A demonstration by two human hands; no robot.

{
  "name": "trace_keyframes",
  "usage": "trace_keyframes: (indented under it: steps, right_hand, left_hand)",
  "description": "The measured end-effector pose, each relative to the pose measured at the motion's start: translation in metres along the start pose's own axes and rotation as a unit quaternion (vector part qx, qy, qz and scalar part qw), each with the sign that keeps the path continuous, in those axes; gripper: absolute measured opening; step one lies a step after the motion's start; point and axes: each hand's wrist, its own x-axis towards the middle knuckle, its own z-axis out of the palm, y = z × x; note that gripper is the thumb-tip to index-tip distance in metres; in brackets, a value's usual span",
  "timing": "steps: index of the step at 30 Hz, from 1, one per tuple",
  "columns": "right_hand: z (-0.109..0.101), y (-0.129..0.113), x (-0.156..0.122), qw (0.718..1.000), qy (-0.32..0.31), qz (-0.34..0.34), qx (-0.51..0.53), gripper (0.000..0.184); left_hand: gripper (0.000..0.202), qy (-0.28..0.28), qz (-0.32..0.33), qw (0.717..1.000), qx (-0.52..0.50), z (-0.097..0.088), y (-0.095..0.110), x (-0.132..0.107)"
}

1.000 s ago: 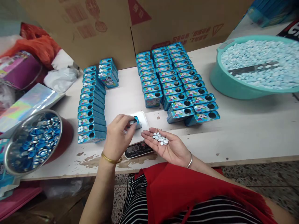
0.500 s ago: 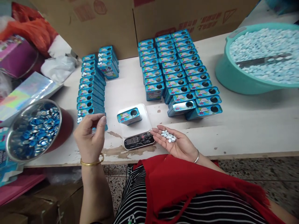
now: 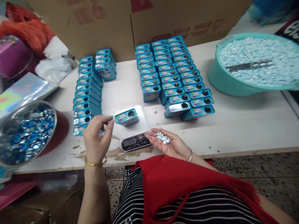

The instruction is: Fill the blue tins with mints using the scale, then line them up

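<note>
My right hand (image 3: 169,142) lies palm up beside the kitchen scale, cupping several small white candies (image 3: 163,138) on its fingers. On the scale's white plate (image 3: 143,121) stands a blue candy tin (image 3: 126,117), upright, with a round hole in its top. The scale's display (image 3: 130,142) is lit. My left hand (image 3: 98,133) hovers just left of this tin, apart from it. Its thumb and forefinger come together in a pinch; whatever may be between the tips does not show. Close behind it is a row of blue tins (image 3: 81,100), some with white candies on top.
Several open-holed blue tins (image 3: 177,79) stand in rows behind the scale. A turquoise basin (image 3: 230,81) full of candies, with a dark strip on them, is at right. At left is a metal bowl (image 3: 54,137) of blue and silver caps. Cardboard (image 3: 158,26) borders the back.
My left hand has moved right, from the row of tins towards the tin on the scale. My right hand still cups the candies. The view has shifted slightly, and the display reading has changed.
</note>
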Motion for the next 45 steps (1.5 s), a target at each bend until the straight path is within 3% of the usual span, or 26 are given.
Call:
trace_keyframes:
  steps: [3, 6, 10, 15, 23, 26, 28, 30, 35, 41, 45]
  right_hand:
    - [0.007, 0.001, 0.002, 1.0, -0.02, 0.014, 0.009, 0.03]
    - [0.012, 0.003, 0.004, 0.998, -0.039, 0.019, 0.039, 0.031]
    - [0.012, 0.007, 0.005, 0.996, -0.041, 0.028, 0.071, 0.029]
    - [0.009, 0.009, 0.006, 0.996, -0.064, 0.013, 0.063, 0.023]
    - [0.022, 0.011, 0.007, 0.994, -0.094, 0.001, 0.063, 0.031]
    - [0.029, 0.008, 0.008, 0.993, -0.103, -0.003, 0.057, 0.032]
    - [0.032, 0.006, 0.009, 0.994, -0.103, -0.006, 0.044, 0.032]
    - [0.032, 0.005, 0.009, 0.995, -0.098, -0.008, 0.032, 0.031]
    - [0.019, 0.0, 0.006, 0.997, -0.072, -0.016, 0.02, 0.029]
    - [-0.001, -0.008, -0.004, 0.999, -0.018, -0.042, 0.015, 0.024]
    - [-0.008, -0.008, -0.005, 0.998, 0.024, -0.056, 0.003, 0.025]
  left_hand:
    - [0.021, -0.126, 0.092, 0.986, -0.06, 0.018, 0.024, -0.006]
    - [0.029, -0.248, 0.132, 0.955, -0.093, 0.04, 0.044, -0.015]
    - [0.028, -0.283, 0.125, 0.949, -0.058, 0.059, 0.052, -0.021]
    - [0.021, -0.255, 0.115, 0.96, -0.034, 0.062, 0.055, -0.024]
    - [0.019, -0.205, 0.117, 0.971, -0.045, 0.056, 0.055, -0.022]
    - [0.017, -0.122, 0.109, 0.984, -0.066, 0.046, 0.048, -0.008]
    - [0.016, -0.045, 0.101, 0.993, -0.039, 0.039, 0.04, 0.004]
    - [0.014, -0.005, 0.099, 0.995, 0.0, 0.035, 0.03, 0.015]
    - [0.012, -0.06, 0.101, 0.993, 0.031, 0.027, 0.011, 0.023]
    - [0.006, 0.051, 0.02, 0.998, 0.01, 0.002, -0.002, 0.011]
    - [0.005, 0.041, -0.001, 0.999, 0.017, -0.004, -0.012, 0.006]
